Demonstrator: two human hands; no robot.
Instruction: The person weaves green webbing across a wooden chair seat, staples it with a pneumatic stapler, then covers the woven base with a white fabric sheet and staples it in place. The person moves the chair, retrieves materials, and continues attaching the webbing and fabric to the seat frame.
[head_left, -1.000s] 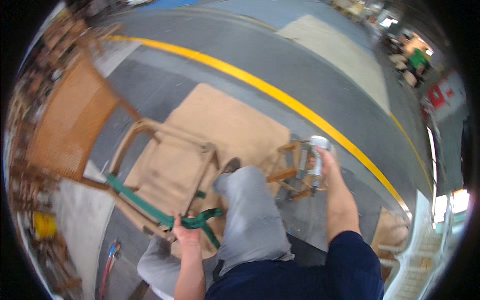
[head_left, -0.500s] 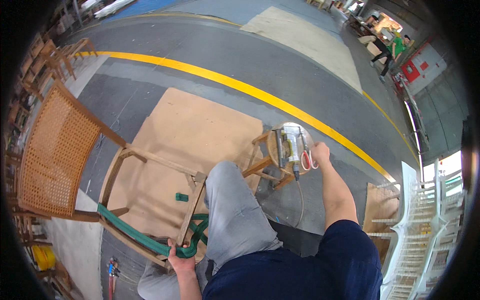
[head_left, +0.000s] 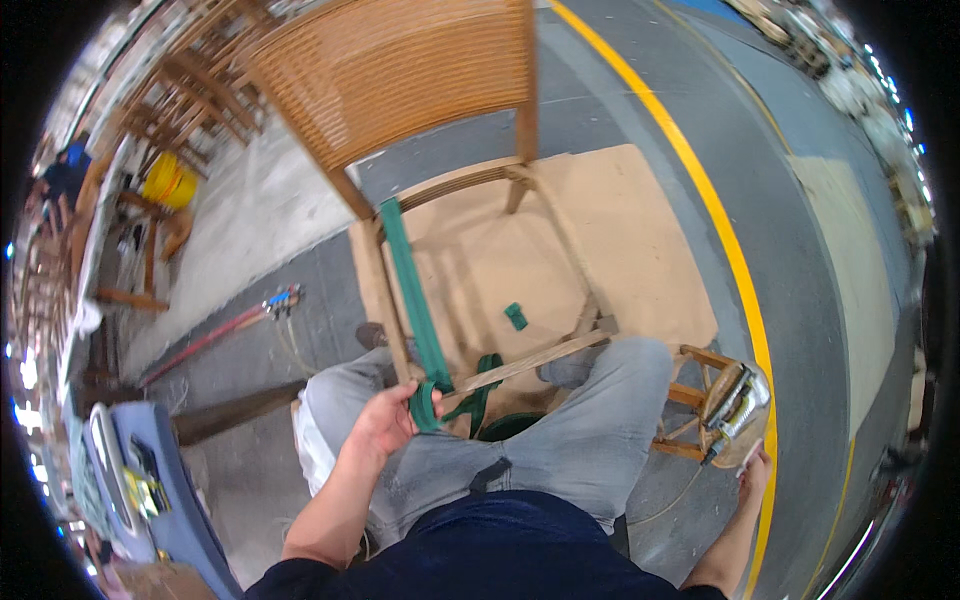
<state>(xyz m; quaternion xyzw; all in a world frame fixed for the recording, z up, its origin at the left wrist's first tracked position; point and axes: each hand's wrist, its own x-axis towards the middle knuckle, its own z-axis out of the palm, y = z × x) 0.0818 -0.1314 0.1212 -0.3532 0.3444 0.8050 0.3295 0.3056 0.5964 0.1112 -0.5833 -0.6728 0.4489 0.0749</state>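
My left hand (head_left: 388,420) is closed round a green webbing strap (head_left: 408,290) at the front left corner of a wooden chair frame (head_left: 560,225). The strap runs along the left side of the seat opening to the back; more loops hang below the front rail. The chair has a woven cane back (head_left: 410,80). My right hand (head_left: 755,474) is at the near edge of a small round stool (head_left: 685,394), its fingers closed on or beside something pale, too small to make out. An air-powered hand tool (head_left: 742,410) with a hose lies on the stool.
A short green strap piece (head_left: 515,316) lies on the cardboard sheet (head_left: 640,240) under the chair. Red hoses (head_left: 215,335) cross the floor at left. Chairs and a yellow bucket (head_left: 170,182) stand beyond; a blue padded surface (head_left: 165,470) is at lower left.
The view has swung left, bringing the chair to the middle. My left hand still grips the strap at the front corner. My right hand, earlier by the scissors, is now at the stool's near edge.
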